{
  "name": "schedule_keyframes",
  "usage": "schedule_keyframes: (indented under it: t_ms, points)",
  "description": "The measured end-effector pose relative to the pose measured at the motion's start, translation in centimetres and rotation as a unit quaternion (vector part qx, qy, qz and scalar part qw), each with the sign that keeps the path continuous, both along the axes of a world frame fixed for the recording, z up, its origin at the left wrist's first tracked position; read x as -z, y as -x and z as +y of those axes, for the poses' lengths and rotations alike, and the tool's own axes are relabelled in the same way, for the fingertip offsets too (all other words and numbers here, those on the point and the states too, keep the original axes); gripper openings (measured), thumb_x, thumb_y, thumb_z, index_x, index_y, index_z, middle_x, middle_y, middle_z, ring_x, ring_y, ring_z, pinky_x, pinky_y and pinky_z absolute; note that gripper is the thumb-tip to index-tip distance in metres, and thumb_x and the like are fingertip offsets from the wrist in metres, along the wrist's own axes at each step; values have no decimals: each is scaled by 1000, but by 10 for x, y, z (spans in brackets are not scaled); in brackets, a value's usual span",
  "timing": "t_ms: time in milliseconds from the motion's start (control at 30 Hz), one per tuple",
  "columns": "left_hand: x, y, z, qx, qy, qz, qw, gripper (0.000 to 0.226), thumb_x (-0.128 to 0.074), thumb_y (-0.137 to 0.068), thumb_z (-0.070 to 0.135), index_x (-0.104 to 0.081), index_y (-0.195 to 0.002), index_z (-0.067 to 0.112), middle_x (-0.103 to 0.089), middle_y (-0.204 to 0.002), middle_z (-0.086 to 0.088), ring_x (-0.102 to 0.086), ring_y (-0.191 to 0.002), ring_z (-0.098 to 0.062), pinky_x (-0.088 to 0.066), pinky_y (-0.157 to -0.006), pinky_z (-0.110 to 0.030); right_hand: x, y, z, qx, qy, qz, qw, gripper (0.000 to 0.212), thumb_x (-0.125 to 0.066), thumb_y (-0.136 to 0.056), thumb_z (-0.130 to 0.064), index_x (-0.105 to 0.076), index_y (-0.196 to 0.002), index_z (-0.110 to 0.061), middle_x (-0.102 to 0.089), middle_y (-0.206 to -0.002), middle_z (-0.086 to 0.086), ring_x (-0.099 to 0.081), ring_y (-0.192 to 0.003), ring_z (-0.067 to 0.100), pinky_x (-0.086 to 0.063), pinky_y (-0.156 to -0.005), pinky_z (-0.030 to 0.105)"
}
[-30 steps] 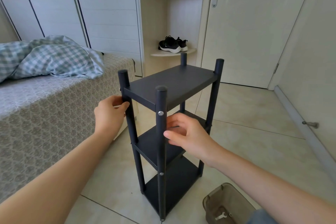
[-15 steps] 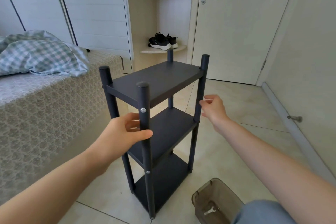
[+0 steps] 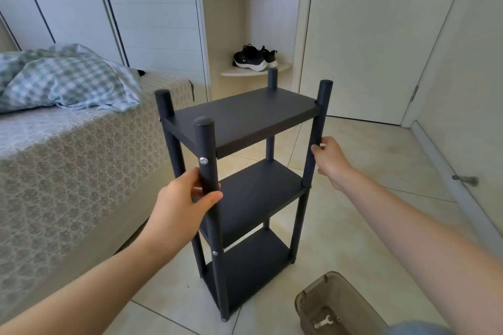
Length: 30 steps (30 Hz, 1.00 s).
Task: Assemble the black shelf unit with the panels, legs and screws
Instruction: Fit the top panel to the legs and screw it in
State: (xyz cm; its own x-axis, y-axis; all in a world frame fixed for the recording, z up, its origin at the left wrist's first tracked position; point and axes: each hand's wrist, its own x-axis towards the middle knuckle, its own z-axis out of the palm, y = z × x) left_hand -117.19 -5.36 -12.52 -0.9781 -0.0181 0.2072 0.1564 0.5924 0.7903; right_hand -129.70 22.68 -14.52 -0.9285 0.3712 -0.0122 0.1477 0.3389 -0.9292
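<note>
Our left hand (image 3: 181, 208) is wrapped around the nearest leg (image 3: 209, 171) of the black shelf unit (image 3: 245, 171), thumb hooked across the front, fingers curled behind, gripping just below a silver screw (image 3: 203, 161). Over at three o'clock from it, our right hand (image 3: 330, 160) is up against the right-hand leg (image 3: 317, 130), fingertips (image 3: 315, 148) touching the post between the top and middle panels; how far the fingers close round that leg we cannot tell, since the back of the hand faces us.

The unit stands upright on the tiled floor (image 3: 353, 226), dead centre in front of us. Three panels are in place: top panel (image 3: 245, 114), middle panel (image 3: 258, 187), bottom panel (image 3: 253, 272). All four legs rise a little above the top panel. A second screw (image 3: 215, 253) shows lower on the near leg, just above the bottom panel.

Moving outward: at nine o'clock of the unit, just beside it, a bed (image 3: 68, 171) with a patterned cover, a checked blanket (image 3: 65, 81) bunched on top. At twelve o'clock, beyond the unit, black sneakers (image 3: 254, 58) sit on a corner shelf (image 3: 255, 71), a closed door (image 3: 375, 35) to their right. At five o'clock, near our right forearm, a translucent brown bin (image 3: 334, 304) on the floor holds a small light-coloured tool (image 3: 322, 323).
</note>
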Motion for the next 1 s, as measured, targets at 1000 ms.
schedule_keyframes:
  t_ms: [1000]
  points:
    - [4, 89, 6, -184, -62, -8, 981, 33, -40, -105, 16, -47, -137, 8, -59, -126, -20, -53, -116, -43, -46, -94, -51, 11, -127, 1, -62, 53, 3, 997, 24, -63, -94, -18, -51, -114, -20, -56, -110, -7, -62, -95, 12, -58, -70, 20]
